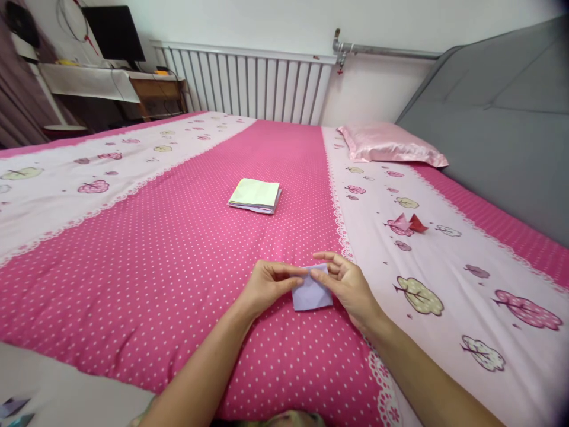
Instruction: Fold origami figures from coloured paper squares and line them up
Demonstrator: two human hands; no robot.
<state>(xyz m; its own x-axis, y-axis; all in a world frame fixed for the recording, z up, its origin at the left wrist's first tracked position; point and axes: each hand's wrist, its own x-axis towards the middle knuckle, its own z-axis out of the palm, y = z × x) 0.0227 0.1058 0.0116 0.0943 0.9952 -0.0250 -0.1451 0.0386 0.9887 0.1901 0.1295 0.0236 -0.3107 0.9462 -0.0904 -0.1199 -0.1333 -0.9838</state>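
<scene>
A small lilac sheet of paper (312, 295), roughly square, is held just above the pink dotted bedspread. My left hand (271, 283) pinches its upper left edge between thumb and fingers. On the upper right, my right hand (349, 284) grips the same paper, thumb on the front and some fingers behind it, the index finger stretched out past the top edge. Whether the paper is folded in layers I cannot tell. Farther up the bed lies a stack of square paper (254, 193), pale yellow on top with lilac sheets beneath.
To the right sit a pink folded paper piece (401, 223) and a red one (416, 223). A pink pillow (393, 143) rests by the grey headboard (502, 112). At the lower left, folded paper bits (13, 407) lie on a pale surface. A radiator (249, 83) lines the wall.
</scene>
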